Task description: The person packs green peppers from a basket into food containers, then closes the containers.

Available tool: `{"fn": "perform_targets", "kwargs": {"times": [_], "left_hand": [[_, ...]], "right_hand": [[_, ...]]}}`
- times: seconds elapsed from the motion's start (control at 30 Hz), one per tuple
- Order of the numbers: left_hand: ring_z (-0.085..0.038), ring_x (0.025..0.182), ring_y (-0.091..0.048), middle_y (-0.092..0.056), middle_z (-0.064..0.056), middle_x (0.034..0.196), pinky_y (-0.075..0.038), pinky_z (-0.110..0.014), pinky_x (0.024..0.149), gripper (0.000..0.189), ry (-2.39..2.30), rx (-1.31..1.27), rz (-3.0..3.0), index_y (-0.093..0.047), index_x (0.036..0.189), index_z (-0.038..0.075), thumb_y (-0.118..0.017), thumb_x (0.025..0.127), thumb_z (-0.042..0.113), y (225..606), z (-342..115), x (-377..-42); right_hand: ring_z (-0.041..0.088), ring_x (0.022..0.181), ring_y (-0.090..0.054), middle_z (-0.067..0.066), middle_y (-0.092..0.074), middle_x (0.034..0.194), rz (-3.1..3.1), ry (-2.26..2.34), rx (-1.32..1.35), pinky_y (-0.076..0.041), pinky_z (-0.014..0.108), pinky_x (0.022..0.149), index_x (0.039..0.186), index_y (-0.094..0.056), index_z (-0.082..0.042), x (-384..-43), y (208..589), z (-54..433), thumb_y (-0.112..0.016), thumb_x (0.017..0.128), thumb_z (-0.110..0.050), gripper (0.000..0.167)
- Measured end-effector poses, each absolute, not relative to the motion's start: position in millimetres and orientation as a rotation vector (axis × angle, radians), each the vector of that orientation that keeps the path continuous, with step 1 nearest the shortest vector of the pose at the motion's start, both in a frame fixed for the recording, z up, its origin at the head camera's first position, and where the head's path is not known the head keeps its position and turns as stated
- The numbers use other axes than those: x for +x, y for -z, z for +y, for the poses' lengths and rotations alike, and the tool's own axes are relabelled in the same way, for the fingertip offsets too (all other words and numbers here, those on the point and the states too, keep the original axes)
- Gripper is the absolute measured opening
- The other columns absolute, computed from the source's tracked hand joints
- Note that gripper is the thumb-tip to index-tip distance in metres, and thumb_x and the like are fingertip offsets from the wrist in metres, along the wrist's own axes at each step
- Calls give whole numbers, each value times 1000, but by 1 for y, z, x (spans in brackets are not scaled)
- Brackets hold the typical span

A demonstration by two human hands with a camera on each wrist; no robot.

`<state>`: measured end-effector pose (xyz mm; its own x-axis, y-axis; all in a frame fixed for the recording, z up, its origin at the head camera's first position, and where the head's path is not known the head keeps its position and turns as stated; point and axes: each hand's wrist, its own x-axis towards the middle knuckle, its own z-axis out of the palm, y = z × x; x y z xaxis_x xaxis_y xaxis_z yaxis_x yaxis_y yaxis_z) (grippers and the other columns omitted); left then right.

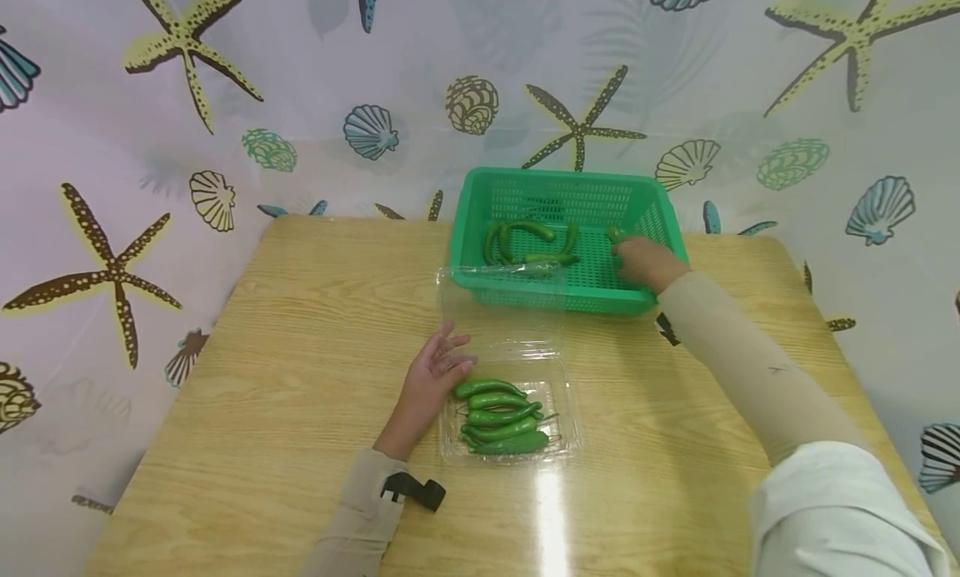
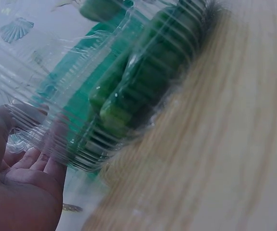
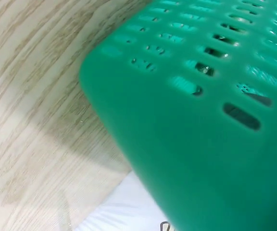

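Note:
A clear plastic clamshell box (image 1: 573, 431) lies on the table with its lid (image 1: 498, 310) raised toward the basket. Several green chili peppers (image 1: 498, 418) lie side by side in it. My left hand (image 1: 431, 377) holds the box's far left corner, thumb on the rim; the left wrist view shows the fingers (image 2: 54, 163) behind the plastic. Inside the green basket (image 1: 562, 300), at its right side, my right hand (image 1: 648, 262) pinches a green chili pepper (image 1: 615, 233). Only the basket's wall (image 3: 177, 120) shows in the right wrist view, hiding that hand.
More green chili peppers (image 1: 525, 229) lie in the basket's left half. The box lid's far edge overlaps the basket's front in the head view. The wooden table (image 1: 315, 310) ends at a curtain (image 1: 420, 52) printed with shells and starfish.

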<state>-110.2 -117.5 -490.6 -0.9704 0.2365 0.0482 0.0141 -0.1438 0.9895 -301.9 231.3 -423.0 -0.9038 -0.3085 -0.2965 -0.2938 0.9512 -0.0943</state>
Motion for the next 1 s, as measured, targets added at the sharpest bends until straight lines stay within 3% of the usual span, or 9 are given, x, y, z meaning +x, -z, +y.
{"fn": "perform_targets", "kwargs": {"times": [0.2,0.43,0.77,1.0], "left_hand": [[-34,115,-51,-40,-23,137,-48,-29,92,66,-2232,294,1978,-24,146,11,-59,91,2,488,-116,-110],[-33,115,-52,-40,-24,137,-48,-28,92,66,-2242,291,1979,-25,146,12,-60,91,5,493,-117,-111],[-26,113,-54,-43,-17,136,-48,-30,92,68,-2257,289,1993,-27,146,18,-64,89,15,516,-117,-117],[-25,112,-55,-44,-17,136,-48,-30,92,68,-2253,286,1996,-26,146,15,-64,89,13,511,-117,-116]], "right_hand": [[43,119,-44,24,-41,137,2792,40,-378,-41,58,92,125,-52,4,-304,426,231,-55,89,-2,37],[31,88,-55,22,-60,108,2786,-5,-425,-50,49,71,104,-61,2,-304,427,227,-57,88,-3,16],[37,100,-54,24,-57,114,2789,-87,-428,-50,52,72,100,-62,1,-305,434,228,-53,90,-2,14],[37,91,-58,24,-60,99,2811,-188,-486,-52,53,71,101,-62,7,-296,427,224,-52,91,4,15]]}}
